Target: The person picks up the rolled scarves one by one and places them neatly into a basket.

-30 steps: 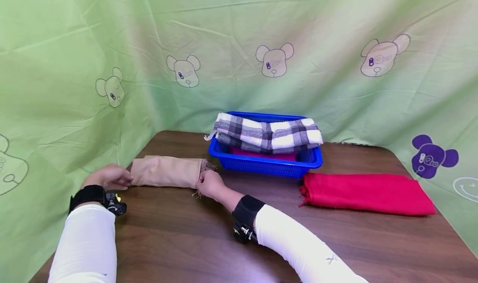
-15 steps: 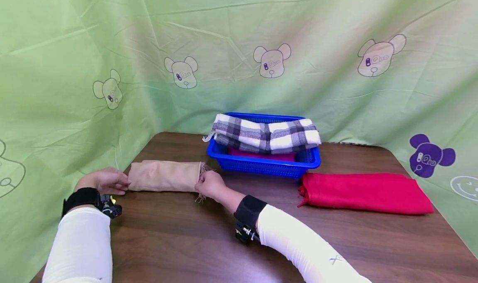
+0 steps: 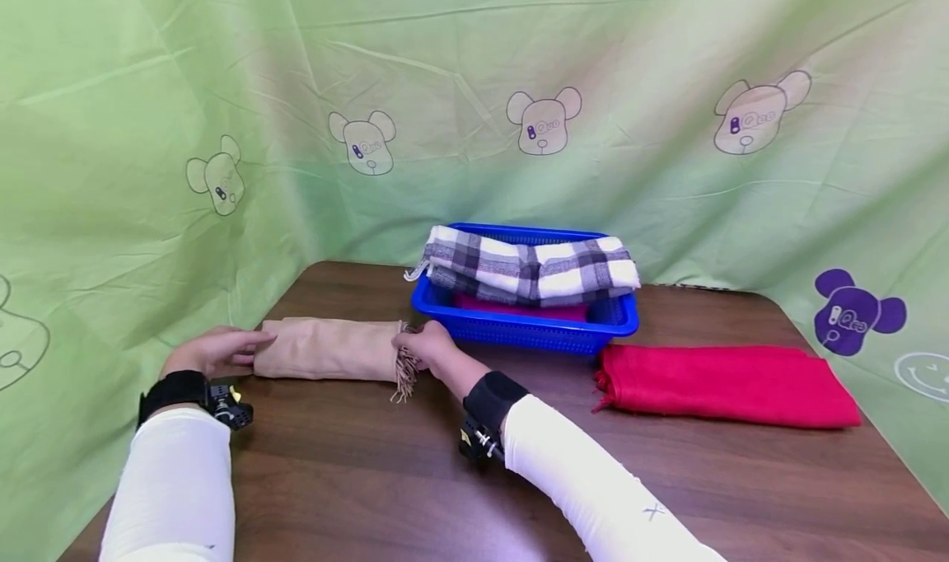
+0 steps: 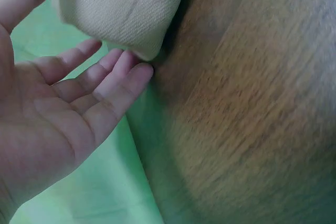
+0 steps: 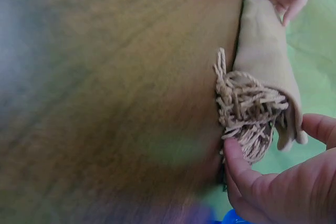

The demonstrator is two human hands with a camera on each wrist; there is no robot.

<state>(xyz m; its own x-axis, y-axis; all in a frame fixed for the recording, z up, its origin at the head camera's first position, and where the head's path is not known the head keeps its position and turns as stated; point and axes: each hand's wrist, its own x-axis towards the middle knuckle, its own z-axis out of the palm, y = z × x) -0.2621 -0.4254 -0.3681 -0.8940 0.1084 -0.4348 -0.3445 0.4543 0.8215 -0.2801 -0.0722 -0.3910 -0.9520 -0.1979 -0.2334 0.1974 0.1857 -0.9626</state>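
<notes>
A beige folded scarf (image 3: pixel 329 349) lies on the left of the table in the head view, with its tangled fringe (image 5: pixel 252 106) at the right end. At its left end is my left hand (image 3: pixel 222 350). In the left wrist view the thumb reaches the cloth's upper side, and the loosely bent fingers (image 4: pixel 113 98) touch the lower corner. My right hand (image 3: pixel 433 348) is at the fringed end. The right wrist view shows its fingertips (image 5: pixel 236 156) against the fringe and its thumb beside the fold, spread apart without closing on the cloth.
Behind, a blue plastic basket (image 3: pixel 519 331) holds a black-and-white checked scarf (image 3: pixel 530 265) over a pink-red cloth (image 3: pixel 522 307). A red folded scarf (image 3: pixel 730 385) lies at the right of the wooden table (image 3: pixel 356 480). Green printed curtain (image 3: pixel 460 191) surrounds the table.
My right hand has loosened from the fringe and shifted slightly right and up, leaving more fringe visible. My left hand has moved right, its thumb now over the scarf's left end.
</notes>
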